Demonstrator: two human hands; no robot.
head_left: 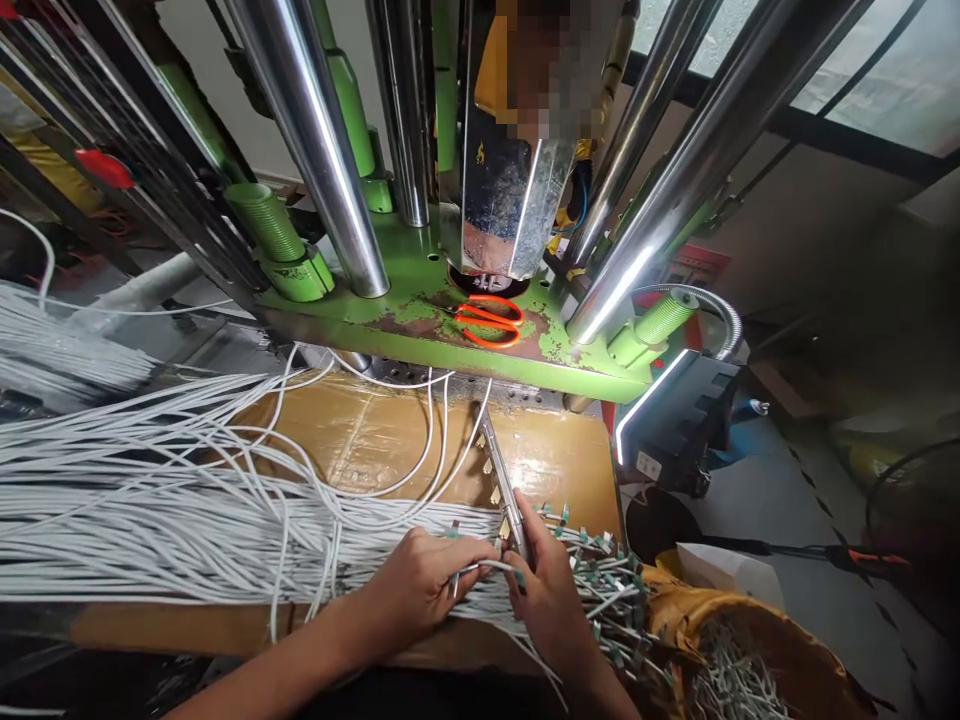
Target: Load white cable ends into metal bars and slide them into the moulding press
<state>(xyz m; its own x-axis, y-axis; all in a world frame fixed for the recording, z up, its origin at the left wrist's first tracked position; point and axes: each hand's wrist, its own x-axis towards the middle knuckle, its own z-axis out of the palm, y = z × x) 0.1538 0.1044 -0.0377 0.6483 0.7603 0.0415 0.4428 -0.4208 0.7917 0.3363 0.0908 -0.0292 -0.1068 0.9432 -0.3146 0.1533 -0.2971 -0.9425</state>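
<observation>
My left hand (424, 585) pinches a white cable (480, 568) near its end, over a thick bundle of white cables (150, 510) spread across a tape-wrapped cardboard bench (360, 430). My right hand (547, 590) grips the same cable end and rests against a narrow metal fixture bar (499, 475) with small brass contacts along it. Green-tipped cable ends (600, 560) fan out to the right of my right hand.
A green press base (420, 290) with chrome columns (315, 140) stands behind the bench; orange-handled scissors (487, 322) lie on it. A lamp head (675, 415) sits at right. A yellow-lined bin (742, 650) holds cut cable pieces at lower right.
</observation>
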